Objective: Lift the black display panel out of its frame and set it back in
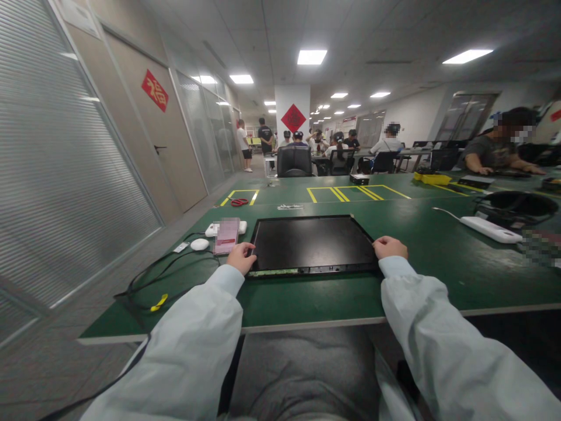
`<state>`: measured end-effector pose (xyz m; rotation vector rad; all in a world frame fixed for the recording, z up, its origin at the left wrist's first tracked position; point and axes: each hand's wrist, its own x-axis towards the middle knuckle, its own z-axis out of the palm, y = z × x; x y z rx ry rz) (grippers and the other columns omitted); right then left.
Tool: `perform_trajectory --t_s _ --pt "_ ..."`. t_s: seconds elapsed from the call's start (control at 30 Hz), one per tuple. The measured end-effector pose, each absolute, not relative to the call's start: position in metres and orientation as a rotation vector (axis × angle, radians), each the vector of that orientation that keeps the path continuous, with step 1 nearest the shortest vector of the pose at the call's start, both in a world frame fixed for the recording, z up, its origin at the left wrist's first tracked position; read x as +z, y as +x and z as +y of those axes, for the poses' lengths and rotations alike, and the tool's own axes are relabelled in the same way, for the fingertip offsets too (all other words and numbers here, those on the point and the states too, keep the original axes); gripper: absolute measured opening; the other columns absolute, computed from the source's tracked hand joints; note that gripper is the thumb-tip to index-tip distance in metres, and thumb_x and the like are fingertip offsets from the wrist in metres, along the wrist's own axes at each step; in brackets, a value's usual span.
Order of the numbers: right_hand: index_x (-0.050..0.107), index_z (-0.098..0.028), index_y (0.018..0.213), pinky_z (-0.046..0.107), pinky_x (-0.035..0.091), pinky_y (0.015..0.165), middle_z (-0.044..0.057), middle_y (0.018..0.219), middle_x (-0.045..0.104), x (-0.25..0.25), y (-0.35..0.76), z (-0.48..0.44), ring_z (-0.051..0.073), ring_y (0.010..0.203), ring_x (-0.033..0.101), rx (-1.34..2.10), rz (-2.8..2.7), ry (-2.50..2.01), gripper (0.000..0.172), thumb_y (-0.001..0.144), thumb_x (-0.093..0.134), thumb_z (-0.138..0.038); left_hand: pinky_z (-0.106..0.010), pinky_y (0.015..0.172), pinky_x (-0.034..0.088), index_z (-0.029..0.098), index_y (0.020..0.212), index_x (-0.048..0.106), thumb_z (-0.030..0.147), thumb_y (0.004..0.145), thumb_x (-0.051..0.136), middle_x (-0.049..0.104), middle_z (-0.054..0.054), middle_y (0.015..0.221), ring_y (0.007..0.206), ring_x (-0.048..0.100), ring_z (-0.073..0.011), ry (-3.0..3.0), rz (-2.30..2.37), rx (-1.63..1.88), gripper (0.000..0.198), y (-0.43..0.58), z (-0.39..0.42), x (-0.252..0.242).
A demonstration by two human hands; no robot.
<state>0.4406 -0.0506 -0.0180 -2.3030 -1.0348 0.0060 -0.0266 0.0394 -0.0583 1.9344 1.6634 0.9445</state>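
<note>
A black flat display panel (313, 242) lies on the green table (307, 304) in front of me, screen side up. Along its near edge a green circuit strip shows on the left part. My left hand (241, 258) grips the panel's left edge, thumb and fingers pinched on the frame. On the opposite side my right hand (391, 248) holds the right edge in a similar pinch, its fingertips partly hidden. Both sleeves are pale grey-blue.
Left of the panel are a phone (227, 235), a white round device (200, 244), cables and a yellow strap (159, 303). Red-handled scissors (239, 202) lie farther back. A white power strip (491, 230) and a black headband (517, 207) are on the right, near a seated person (504, 143).
</note>
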Motion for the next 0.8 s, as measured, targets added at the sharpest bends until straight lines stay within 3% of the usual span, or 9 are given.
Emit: perform_trajectory --t_s 0.8 --pt "0.078 -0.024 0.073 0.029 0.047 0.067 0.006 0.079 0.074 -0.019 0.443 -0.048 0.021 0.074 0.064 0.042 -1.069 -2.233 0.015 0.073 0.063 -0.023 -0.049 0.095 0.056 0.016 0.118 0.066 0.032 0.095 0.067 0.066 -0.01 0.126 0.112 0.065 -0.0258 2.09 1.741 0.864 0.028 -0.021 0.026 -0.044"
